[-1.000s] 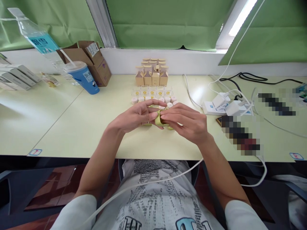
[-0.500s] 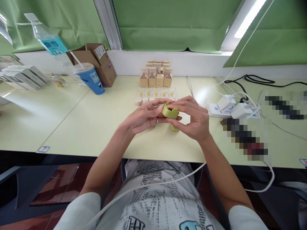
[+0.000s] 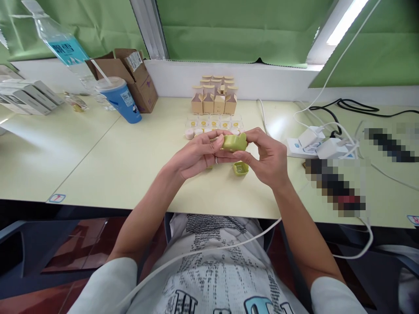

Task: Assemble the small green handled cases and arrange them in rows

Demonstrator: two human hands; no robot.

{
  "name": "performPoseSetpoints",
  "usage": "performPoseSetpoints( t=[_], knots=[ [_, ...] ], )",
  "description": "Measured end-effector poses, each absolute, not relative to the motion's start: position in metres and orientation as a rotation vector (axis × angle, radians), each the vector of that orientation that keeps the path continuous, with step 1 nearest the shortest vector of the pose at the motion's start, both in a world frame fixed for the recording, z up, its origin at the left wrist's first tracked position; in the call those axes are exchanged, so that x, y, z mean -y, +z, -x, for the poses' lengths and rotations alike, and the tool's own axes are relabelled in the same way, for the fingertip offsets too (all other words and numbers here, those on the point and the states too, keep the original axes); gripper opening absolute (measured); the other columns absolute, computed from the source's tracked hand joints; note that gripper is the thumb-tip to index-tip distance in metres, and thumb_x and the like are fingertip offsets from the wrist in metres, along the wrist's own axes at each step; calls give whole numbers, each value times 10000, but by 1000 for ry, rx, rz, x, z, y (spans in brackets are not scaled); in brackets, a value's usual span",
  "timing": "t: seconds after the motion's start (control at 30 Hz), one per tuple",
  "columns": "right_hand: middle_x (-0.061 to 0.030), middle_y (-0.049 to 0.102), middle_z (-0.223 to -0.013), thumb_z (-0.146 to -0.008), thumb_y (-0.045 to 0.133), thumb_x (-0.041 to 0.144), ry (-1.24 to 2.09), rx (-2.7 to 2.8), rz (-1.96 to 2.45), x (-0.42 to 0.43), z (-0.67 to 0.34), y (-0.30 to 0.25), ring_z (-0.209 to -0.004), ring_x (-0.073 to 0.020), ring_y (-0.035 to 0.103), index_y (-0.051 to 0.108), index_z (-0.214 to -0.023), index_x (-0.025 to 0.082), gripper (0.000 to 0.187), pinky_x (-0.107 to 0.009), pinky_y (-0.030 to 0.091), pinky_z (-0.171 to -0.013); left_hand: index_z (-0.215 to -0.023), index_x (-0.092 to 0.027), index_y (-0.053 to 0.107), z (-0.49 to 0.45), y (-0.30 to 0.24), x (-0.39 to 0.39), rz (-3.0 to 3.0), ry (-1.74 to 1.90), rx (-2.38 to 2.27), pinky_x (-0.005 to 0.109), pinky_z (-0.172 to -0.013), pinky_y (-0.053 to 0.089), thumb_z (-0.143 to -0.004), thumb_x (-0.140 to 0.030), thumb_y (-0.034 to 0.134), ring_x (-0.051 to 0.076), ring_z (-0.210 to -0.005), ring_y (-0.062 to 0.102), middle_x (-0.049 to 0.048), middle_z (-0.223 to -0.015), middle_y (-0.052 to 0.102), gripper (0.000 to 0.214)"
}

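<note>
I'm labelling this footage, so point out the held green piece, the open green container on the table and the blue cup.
Held green piece [image 3: 233,143]: head view, middle of its outer side.
Open green container [image 3: 240,173]: head view, its front wall.
Blue cup [image 3: 119,102]: head view, its blue side.

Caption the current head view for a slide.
Left hand and right hand hold a small green piece above the pale table.

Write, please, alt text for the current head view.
The left hand and right hand hold a green piece above a pale table, near a small green container. Small cardboard boxes stand behind; a blue cup stands farther left.
</note>
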State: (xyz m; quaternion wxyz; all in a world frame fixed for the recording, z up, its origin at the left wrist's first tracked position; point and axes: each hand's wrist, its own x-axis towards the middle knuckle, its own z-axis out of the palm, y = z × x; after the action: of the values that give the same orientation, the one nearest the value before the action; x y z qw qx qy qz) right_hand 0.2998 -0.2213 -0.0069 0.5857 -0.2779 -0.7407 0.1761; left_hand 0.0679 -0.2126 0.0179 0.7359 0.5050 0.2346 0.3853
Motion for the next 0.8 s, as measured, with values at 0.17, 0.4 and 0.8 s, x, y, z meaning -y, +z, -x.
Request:
performPoseSetpoints(
  t=[0.17, 0.4, 0.8],
  knots=[
    [-37, 817, -966, -997, 944, 650, 466, 1743, 641, 220, -302, -5, -915, -233, 696, 867, -1044, 281, 380, -406, 620, -846, -1159, -182, 753, -69, 19, 213, -1102, 855, -478, 617, -1294, 628, -949, -413, 1009, 339, -1183, 903, 93, -1116, 869, 404],
    [-54, 893, -1230, -887, 1039, 655, 758, 1569, 680, 220, -297, -14, -1067, -247, 804, 894, -1240, 308, 516, -430, 694, -959, -1044, -164, 766, -72, 15, 212, -1113, 925, -478, 547, -1220, 685, -942, -542, 1017, 337, -1154, 900, 133, -1111, 880, 466],
    [-9, 929, -1057, -720, 1147, 494, 960, 1425, 681, 220, -298, -10, -926, -217, 837, 962, -1057, 320, 422, -386, 716, -875, -1043, -139, 787, -75, 18, 216, -1128, 929, -492, 551, -1207, 692, -959, -547, 1004, 337, -1135, 905, 138, -1070, 890, 470]
  ],
)
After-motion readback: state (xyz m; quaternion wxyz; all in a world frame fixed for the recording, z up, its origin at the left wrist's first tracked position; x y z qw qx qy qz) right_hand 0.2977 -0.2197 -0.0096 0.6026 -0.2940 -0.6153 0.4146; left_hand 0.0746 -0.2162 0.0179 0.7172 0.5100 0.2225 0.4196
